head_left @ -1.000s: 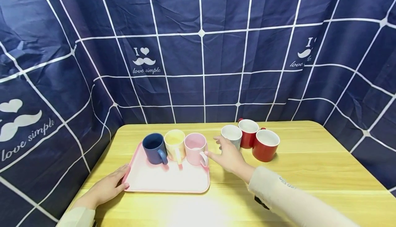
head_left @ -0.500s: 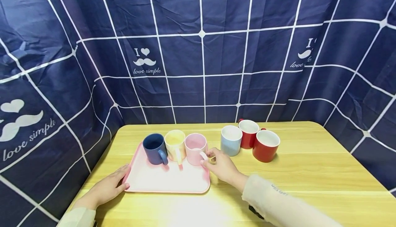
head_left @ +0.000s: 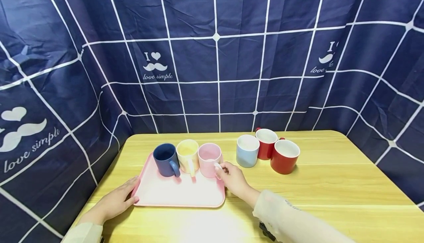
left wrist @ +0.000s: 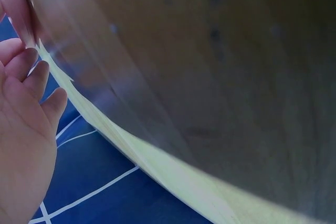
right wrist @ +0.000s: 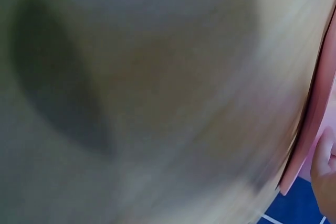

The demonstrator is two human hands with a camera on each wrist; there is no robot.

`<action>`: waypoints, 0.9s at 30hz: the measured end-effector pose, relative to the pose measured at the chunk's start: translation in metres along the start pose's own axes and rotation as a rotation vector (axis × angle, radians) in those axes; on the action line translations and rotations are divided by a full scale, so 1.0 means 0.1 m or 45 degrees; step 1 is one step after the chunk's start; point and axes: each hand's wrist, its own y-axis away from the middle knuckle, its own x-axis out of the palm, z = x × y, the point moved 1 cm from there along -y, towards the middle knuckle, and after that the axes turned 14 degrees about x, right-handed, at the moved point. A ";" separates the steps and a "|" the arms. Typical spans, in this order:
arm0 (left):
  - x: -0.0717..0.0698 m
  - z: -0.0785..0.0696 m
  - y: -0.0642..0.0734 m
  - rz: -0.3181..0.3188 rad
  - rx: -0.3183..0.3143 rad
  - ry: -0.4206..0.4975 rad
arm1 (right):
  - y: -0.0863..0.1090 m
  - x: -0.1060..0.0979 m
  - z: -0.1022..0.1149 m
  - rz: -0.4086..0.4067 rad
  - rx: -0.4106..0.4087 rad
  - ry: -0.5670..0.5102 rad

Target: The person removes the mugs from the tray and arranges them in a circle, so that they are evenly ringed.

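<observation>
A pink tray lies on the table, bearing a row of three upright mugs along its back. At the row's right end is a pink mug; my right hand pinches its handle between thumb and fingers. A pale yellow mug stands in the middle, a navy blue mug at the left. My left hand rests at the tray's left edge, its fingers extended. The left wrist view shows that hand at its left side; the right wrist view catches part of my right hand beside the tray's rim.
Right of the tray stand a light blue mug and two red mugs, one farther back and one nearer, grouped closely. The wooden table ends at a dark blue checked curtain behind and at both sides.
My right hand has moved left from in front of the light blue mug to the pink mug's handle and has taken hold of it. My left hand has stayed at the tray.
</observation>
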 end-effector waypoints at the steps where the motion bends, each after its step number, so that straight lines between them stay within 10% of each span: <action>1: 0.00 0.00 0.00 -0.002 0.002 -0.001 | 0.00 0.00 0.00 0.003 0.011 -0.018; 17: 0.02 -0.02 0.01 -0.019 0.017 0.001 | 0.01 0.04 -0.04 0.007 0.097 -0.251; 27: 0.03 0.01 0.01 -0.023 0.019 -0.019 | 0.01 -0.15 0.09 0.017 -0.027 -0.247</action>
